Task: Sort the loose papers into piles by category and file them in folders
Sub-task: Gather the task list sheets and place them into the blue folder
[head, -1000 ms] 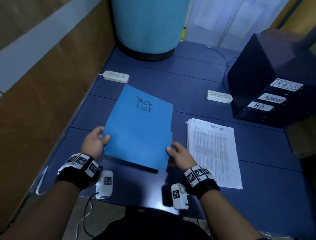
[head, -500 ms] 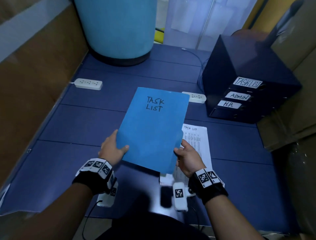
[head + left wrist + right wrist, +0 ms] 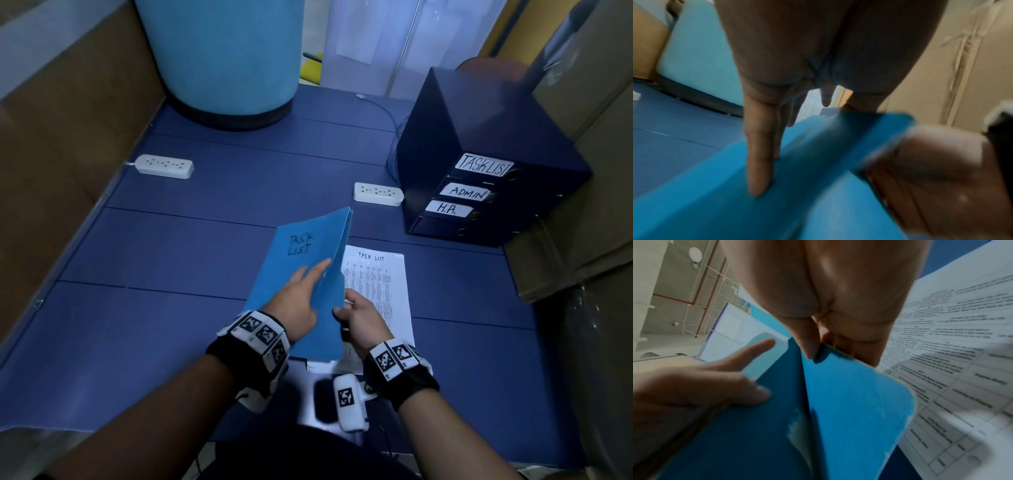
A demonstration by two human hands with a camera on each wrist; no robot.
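Observation:
A blue folder (image 3: 301, 267) marked TASK LIST stands tilted on edge above the desk, its two leaves slightly parted. My left hand (image 3: 301, 294) lies flat against the front leaf with straight fingers (image 3: 758, 162). My right hand (image 3: 356, 318) pinches the folder's (image 3: 849, 394) right edge between thumb and fingers. A stack of printed task list papers (image 3: 380, 287) lies on the desk just right of and partly under the folder; the papers (image 3: 953, 361) fill the right of the right wrist view.
A dark drawer cabinet (image 3: 479, 164) labelled TASKLIST, ADMIN and H.R. stands at the back right. Two white power strips (image 3: 164, 166) (image 3: 377, 194) lie on the blue desk (image 3: 171, 308). A large light-blue drum (image 3: 222, 58) stands at the back. Cardboard boxes (image 3: 582, 240) crowd the right edge.
The folder has turned from facing me to standing edge-on over the papers. My left hand has shifted from gripping its left edge to lying flat on the front leaf.

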